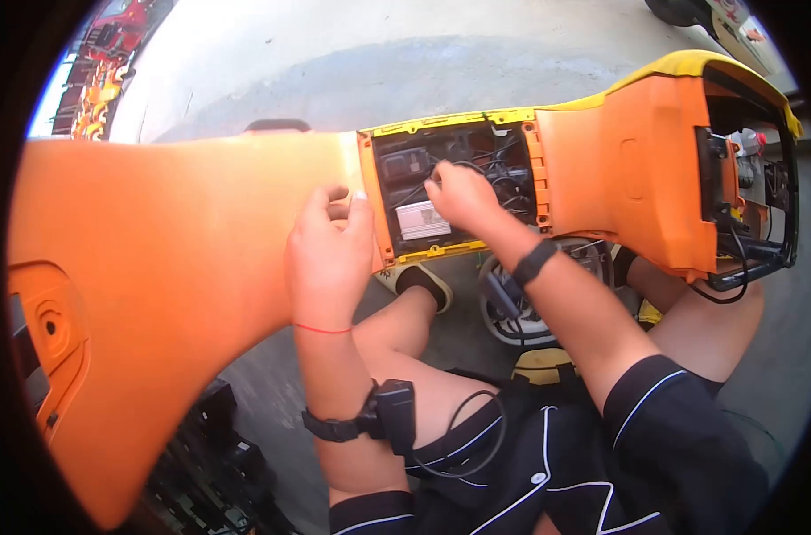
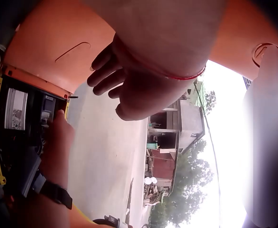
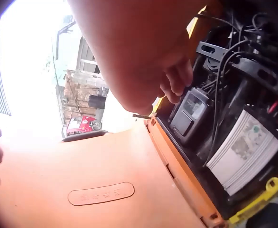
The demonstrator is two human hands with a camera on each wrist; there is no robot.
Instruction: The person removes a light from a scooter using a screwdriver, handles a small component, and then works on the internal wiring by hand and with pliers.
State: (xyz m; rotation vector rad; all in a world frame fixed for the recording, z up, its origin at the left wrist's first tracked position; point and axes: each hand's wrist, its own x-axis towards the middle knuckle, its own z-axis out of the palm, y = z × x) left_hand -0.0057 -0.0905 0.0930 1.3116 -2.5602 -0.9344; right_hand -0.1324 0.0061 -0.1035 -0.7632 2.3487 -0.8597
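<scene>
My right hand [image 1: 466, 198] is over the dark compartment in the orange body, fingers bent down among black cables [image 3: 220, 71]. Its fingers [image 3: 178, 78] come close to a black box with a small window [image 3: 191, 116]; whether they pinch a cable I cannot tell. Just below the hand in the head view lies a silver finned module [image 1: 420, 221] with a label. To the left, my left hand [image 1: 328, 254] hovers by the compartment's edge over the orange panel [image 1: 182, 196], its fingers loosely bent with nothing in them. In the left wrist view that hand [image 2: 143, 90] hangs with fingers spread.
A yellow rim [image 1: 432, 253] and orange side strips with slots frame the compartment. On the right rises an orange and yellow housing [image 1: 633, 169] with an open dark end. Beneath the body stands a wheel [image 1: 512, 312], between the person's legs. Black parts [image 1: 209, 455] lie at lower left.
</scene>
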